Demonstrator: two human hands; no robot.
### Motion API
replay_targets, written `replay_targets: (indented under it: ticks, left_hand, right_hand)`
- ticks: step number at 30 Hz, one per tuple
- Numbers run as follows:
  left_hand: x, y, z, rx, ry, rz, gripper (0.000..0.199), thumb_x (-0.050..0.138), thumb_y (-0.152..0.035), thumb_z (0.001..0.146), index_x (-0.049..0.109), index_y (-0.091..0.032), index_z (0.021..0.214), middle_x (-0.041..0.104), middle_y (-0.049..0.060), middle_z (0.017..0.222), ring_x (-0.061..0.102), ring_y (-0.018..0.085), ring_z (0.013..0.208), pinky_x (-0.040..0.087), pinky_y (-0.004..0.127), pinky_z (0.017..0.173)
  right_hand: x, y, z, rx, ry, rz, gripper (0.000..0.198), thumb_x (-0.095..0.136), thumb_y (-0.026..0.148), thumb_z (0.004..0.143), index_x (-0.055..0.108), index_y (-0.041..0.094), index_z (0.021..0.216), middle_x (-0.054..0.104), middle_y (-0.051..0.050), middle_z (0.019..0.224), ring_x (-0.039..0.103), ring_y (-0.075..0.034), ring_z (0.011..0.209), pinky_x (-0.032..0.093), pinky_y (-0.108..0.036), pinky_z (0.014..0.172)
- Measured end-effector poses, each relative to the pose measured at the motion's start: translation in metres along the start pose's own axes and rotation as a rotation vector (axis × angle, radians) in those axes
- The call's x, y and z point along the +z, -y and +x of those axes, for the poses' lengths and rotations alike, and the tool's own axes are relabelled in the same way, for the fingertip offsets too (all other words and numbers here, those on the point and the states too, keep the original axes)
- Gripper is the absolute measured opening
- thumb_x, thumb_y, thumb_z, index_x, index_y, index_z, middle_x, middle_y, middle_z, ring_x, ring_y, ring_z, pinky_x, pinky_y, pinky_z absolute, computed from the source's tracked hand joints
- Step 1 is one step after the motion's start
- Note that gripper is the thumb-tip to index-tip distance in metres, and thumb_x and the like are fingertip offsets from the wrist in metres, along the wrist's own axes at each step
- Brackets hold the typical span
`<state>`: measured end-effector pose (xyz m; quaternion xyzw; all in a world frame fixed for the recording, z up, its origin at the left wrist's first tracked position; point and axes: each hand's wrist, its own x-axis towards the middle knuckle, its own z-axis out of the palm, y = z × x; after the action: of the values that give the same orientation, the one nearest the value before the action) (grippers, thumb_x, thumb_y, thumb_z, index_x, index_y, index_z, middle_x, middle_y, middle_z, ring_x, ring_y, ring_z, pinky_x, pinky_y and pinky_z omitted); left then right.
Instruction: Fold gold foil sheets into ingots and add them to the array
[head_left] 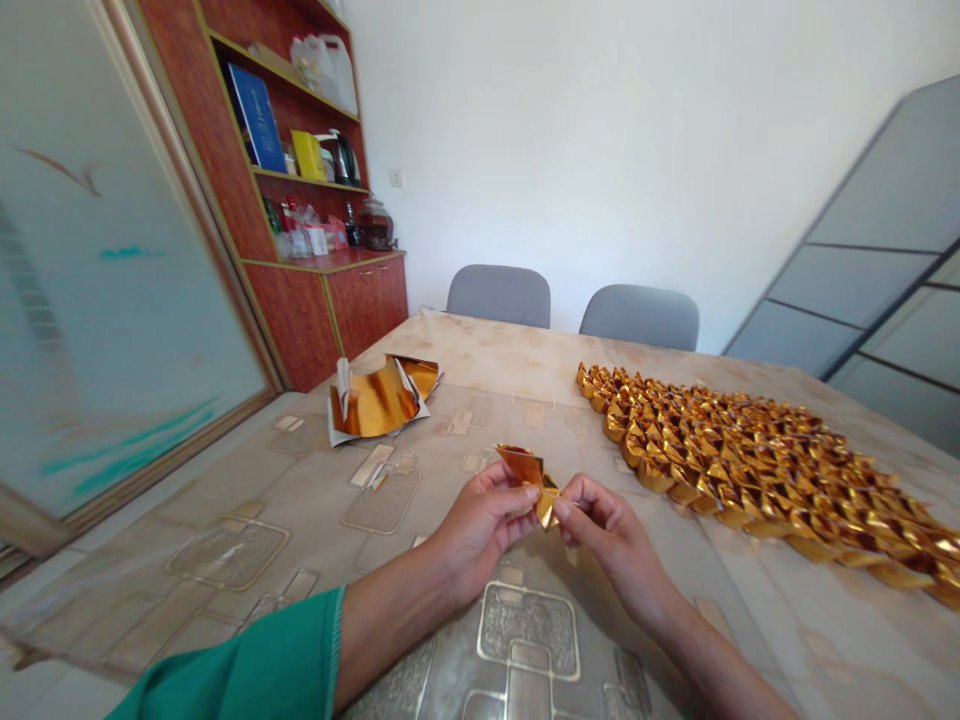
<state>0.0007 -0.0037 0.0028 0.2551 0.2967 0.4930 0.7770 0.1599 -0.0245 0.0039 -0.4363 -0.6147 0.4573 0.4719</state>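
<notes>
Between both hands, above the table, is a partly folded piece of gold foil paper (529, 466). My left hand (491, 515) pinches its left side between thumb and fingers. At its lower right corner, the thumb and fingertips of my right hand (604, 515) close on a pointed fold. A stack of gold foil sheets (375, 398) with pale backing lies curled on the table to the left. Off to the right, folded gold foil pieces (735, 450) stand packed in many close rows.
A patterned cover lies over the table (315, 500). Two grey chairs (499, 293) stand at its far side against the white wall. At the back left is a reddish-brown cabinet (300, 200) holding bottles, a kettle and boxes, beside a frosted glass door (112, 250).
</notes>
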Motion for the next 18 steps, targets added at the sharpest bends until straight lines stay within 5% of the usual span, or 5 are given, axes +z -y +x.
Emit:
replay_targets:
  ticks: [4,7,11,15,18]
  left_hand:
    - [-0.001,-0.009,0.000,-0.095,0.067,-0.069,0.041,0.071,0.001,0.068,0.061,-0.015,0.104,0.068,0.004,0.091,0.067,0.014,0.078,0.053,0.027,0.078]
    - [-0.002,-0.011,-0.002,-0.177,0.109,-0.061,0.045,0.071,0.003,0.067,0.057,-0.014,0.106,0.068,0.007,0.096,0.068,0.016,0.080,0.053,0.028,0.077]
    - [-0.002,-0.009,-0.006,-0.230,0.120,-0.054,0.039,0.072,0.001,0.070,0.056,-0.014,0.103,0.067,0.007,0.095,0.067,0.014,0.078,0.051,0.022,0.069]
    - [-0.001,-0.007,-0.006,-0.249,0.101,-0.099,0.041,0.074,0.002,0.068,0.054,-0.018,0.098,0.065,0.003,0.084,0.064,0.010,0.070,0.048,0.017,0.063]
    - [-0.001,-0.005,-0.005,-0.238,0.077,-0.108,0.048,0.078,0.001,0.063,0.050,-0.019,0.097,0.066,0.003,0.085,0.065,0.010,0.071,0.049,0.017,0.065]
  right_hand:
    - [-0.012,0.003,-0.001,-0.125,-0.024,-0.114,0.019,0.048,0.040,0.095,0.062,0.028,0.098,0.059,-0.001,0.080,0.055,-0.019,0.074,0.046,-0.031,0.067]
    - [-0.016,0.005,-0.001,-0.294,-0.048,-0.318,0.032,0.059,0.031,0.088,0.056,0.032,0.120,0.056,-0.006,0.116,0.055,-0.023,0.099,0.048,-0.035,0.079]
    - [-0.016,0.006,0.000,-0.408,0.043,-0.441,0.020,0.063,0.027,0.087,0.063,0.033,0.106,0.052,-0.004,0.126,0.048,-0.026,0.119,0.041,-0.043,0.097]
    - [-0.014,0.007,0.003,-0.394,0.030,-0.399,0.003,0.062,0.029,0.089,0.064,0.031,0.091,0.061,-0.003,0.103,0.055,-0.024,0.103,0.043,-0.042,0.092]
    - [-0.014,0.007,0.004,-0.379,-0.018,-0.393,0.005,0.064,0.032,0.088,0.066,0.029,0.086,0.061,-0.004,0.104,0.055,-0.025,0.103,0.042,-0.042,0.091]
